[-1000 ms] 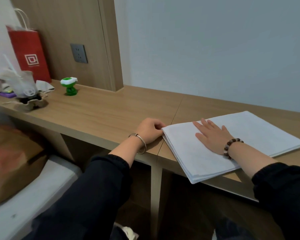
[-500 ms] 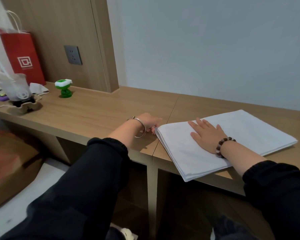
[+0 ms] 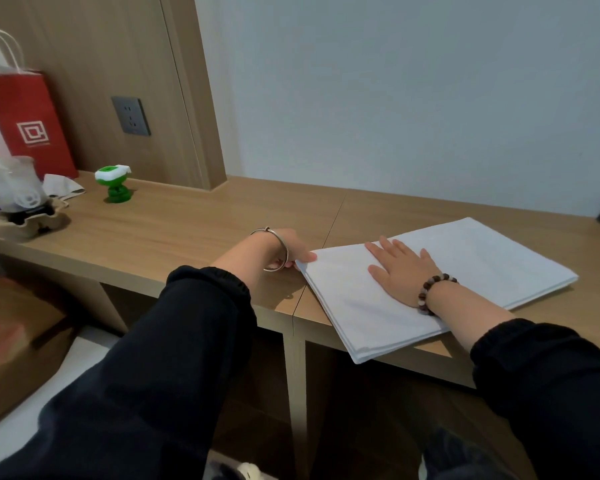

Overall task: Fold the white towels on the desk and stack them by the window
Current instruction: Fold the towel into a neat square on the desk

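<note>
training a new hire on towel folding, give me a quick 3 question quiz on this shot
1. True or false: the right hand lies flat, fingers straight, on top of the white towel.
2. Which part of the towel does the left hand pinch? A) its left corner B) its far right edge C) its middle
3. Fill the blank: the towel's nearest corner hangs over the desk's ____ edge.

Key: 1 true; 2 A; 3 front
</note>
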Available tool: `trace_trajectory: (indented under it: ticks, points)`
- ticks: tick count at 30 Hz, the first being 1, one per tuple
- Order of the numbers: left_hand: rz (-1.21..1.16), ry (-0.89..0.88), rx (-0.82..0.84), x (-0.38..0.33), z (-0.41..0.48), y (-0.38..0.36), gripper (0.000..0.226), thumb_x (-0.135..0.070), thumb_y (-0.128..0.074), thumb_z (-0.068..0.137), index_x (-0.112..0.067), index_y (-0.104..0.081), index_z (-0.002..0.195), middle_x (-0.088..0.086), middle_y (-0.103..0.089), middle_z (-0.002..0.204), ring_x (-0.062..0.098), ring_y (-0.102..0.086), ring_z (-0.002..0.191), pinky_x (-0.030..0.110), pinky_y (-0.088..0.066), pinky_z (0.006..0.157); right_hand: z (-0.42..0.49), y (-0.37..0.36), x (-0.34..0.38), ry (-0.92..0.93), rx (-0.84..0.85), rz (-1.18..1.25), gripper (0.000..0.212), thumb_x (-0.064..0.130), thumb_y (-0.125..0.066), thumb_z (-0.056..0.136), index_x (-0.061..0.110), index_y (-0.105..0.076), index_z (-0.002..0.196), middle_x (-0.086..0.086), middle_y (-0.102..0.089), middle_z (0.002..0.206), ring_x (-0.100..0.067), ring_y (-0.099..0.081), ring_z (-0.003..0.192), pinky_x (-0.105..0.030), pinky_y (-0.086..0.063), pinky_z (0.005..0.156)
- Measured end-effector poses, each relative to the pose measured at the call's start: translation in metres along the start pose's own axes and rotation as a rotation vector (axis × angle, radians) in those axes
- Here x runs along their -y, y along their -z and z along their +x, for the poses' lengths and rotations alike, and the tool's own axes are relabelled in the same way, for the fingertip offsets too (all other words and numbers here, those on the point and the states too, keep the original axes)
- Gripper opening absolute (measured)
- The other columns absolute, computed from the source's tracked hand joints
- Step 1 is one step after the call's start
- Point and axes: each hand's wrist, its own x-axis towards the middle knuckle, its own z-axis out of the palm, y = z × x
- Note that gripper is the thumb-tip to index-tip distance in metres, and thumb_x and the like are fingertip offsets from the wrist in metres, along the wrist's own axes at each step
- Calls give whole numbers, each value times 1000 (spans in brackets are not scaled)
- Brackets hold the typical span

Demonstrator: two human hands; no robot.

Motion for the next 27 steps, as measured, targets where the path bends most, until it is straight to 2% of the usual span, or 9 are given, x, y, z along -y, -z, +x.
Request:
trace_trajectory:
  ticks: [3,6,8,10,13,15,17,22,27]
  points:
    - [194,10,-160,-3,4,-4,33,-39,-58,91,-6,-59,95,6,-58,93,25,-56,86,31,-42,72,-3,-2,20,-92,-8,37,58,54,-10,97,35,0,151,5,8,160,-18,5,147,-55,0,114]
    - [238,50,-359,-4,-1,-9,20,-31,-61,90,-12,-58,94,9,-63,109,27,-55,92,33,-42,75,-2,-4,49,-197,-2,76,59,51,-9,97,31,2,152,1,11,160,-22,6,147,-57,1,114]
    - [377,60,-453,-8,-5,-13,23,-23,-57,90,-15,-58,111,8,-59,121,28,-51,111,35,-41,83,1,4,56,-214,4,164,57,43,-15,100,27,1,153,0,9,160,-21,5,147,-57,1,114]
    - [458,-38,-501,-19,-5,-20,36,-19,-49,91,-18,-49,127,6,-49,131,27,-40,124,39,-38,93,2,16,48,-183,-9,344,54,29,-22,101,21,-6,153,-1,2,161,-19,-3,147,-54,-1,114]
    - [371,-210,-387,-41,-11,-40,46,-29,-36,98,-20,-32,143,4,-29,151,28,-22,139,48,-25,108,-5,21,31,-68,-1,371,51,20,-24,101,17,-15,152,-3,-7,160,-19,-9,146,-47,-3,116]
    - [380,-208,-224,-46,-14,-60,55,-39,-25,100,-22,-12,150,1,-5,159,27,-2,146,55,-9,114,-10,14,20,-32,24,196,51,30,-20,102,20,-13,152,-1,-4,161,-18,-5,147,-48,-4,116]
    - [395,-176,-166,-40,-14,-75,59,-49,-15,98,-29,-1,151,-3,10,159,25,9,146,57,1,113,-15,8,5,-48,34,87,54,41,-14,101,26,-7,153,2,3,161,-18,1,147,-50,-2,116]
    - [373,-207,-282,-19,-20,-78,63,-60,-11,93,-34,-3,150,-4,6,160,23,6,146,56,2,113,-35,8,-56,-265,6,56,57,49,-7,98,31,-2,152,3,8,160,-20,4,147,-51,-1,116]
    - [320,-204,-336,-6,-23,-75,60,-54,-13,96,-31,-8,150,-1,0,160,20,5,146,55,-4,113,-57,9,-86,-543,-38,46,57,45,-9,99,25,-7,152,-1,0,161,-23,-4,146,-52,-7,116]
